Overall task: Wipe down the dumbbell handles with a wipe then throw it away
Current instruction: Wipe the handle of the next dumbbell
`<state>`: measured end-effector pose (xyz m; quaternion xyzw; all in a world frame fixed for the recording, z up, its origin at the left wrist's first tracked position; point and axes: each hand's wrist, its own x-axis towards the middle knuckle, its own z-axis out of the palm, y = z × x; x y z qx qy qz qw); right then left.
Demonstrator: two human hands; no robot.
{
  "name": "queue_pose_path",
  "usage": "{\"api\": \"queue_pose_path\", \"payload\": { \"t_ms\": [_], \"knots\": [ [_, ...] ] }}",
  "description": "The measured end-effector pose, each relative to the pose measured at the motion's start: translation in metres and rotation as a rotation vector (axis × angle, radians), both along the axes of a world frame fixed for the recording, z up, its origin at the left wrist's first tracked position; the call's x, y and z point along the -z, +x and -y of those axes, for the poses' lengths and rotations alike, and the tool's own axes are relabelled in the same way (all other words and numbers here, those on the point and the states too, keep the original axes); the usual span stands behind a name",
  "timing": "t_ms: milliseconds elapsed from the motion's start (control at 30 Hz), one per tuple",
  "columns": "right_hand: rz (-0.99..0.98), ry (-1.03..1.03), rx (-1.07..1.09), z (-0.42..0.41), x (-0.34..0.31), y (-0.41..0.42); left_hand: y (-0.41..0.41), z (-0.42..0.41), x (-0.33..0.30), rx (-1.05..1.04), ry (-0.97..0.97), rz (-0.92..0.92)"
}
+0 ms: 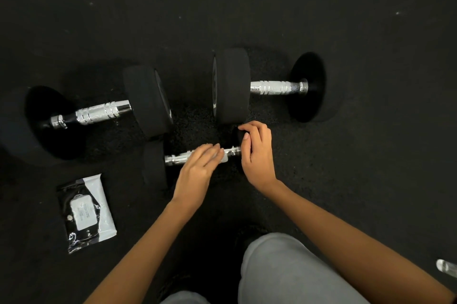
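Black rubber floor [346, 19] fills frame. Two large dumbbells [148, 100] mid-frame, long axes roughly left-right. Small dumbbell [170, 159] centre, below them, chrome handle [178, 158] also left-right. Wipe pack [86, 212] lower left. Left hand [197, 170] grasps white wipe [223, 158] over handle's right portion. Right hand [257, 152] clasps right end weight, steadying. Handle's left portion lies leftward of left hand, apparently unwiped.
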<state>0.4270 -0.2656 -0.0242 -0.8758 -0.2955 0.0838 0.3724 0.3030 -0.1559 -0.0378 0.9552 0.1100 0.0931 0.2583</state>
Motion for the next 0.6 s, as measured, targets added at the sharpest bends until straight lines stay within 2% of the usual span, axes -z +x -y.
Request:
{"api": "queue_pose_path", "payload": {
  "t_ms": [233,367,467,600],
  "knots": [
    [-0.010,0.003,0.001,0.000,-0.001,-0.001,0.014,0.011,0.001,0.160,0.051,0.005],
    [-0.010,-0.014,-0.006,0.001,-0.002,0.000,0.011,0.004,0.003,0.258,0.183,0.057],
    [-0.021,-0.029,-0.015,0.001,-0.002,0.000,0.000,-0.011,0.004,0.224,0.203,0.081],
    [-0.030,-0.046,-0.035,0.003,-0.002,0.001,-0.009,-0.016,0.003,0.102,0.047,0.122]
  ]
}}
